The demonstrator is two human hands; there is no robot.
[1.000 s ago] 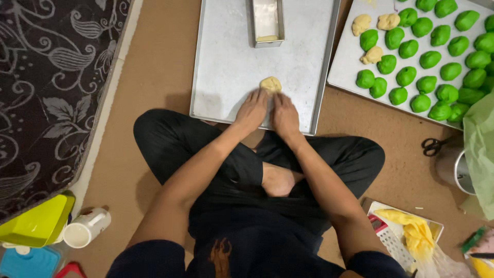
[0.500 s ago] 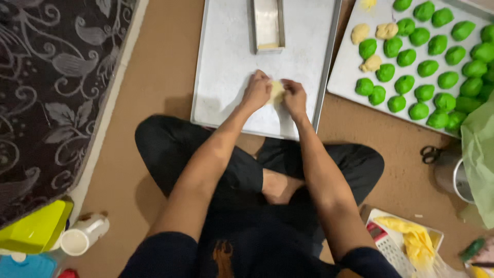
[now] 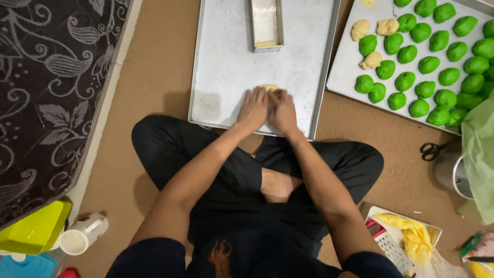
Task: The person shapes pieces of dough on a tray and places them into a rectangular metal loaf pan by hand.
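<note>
Both hands lie flat, palms down, side by side on a pale dough piece [image 3: 268,87] near the front edge of the metal tray [image 3: 226,62]: left hand [image 3: 253,109], right hand [image 3: 283,110]. Fingers seem barely spread. A loaf tin [image 3: 266,24] sits by the far edge.

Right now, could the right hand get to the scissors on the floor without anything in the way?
Probably yes. The right hand is pressing the pale dough on the metal tray, and the scissors lie on bare floor to its right, beyond the knee. Only the tray's raised rim lies between; it might need a stretch.
</note>
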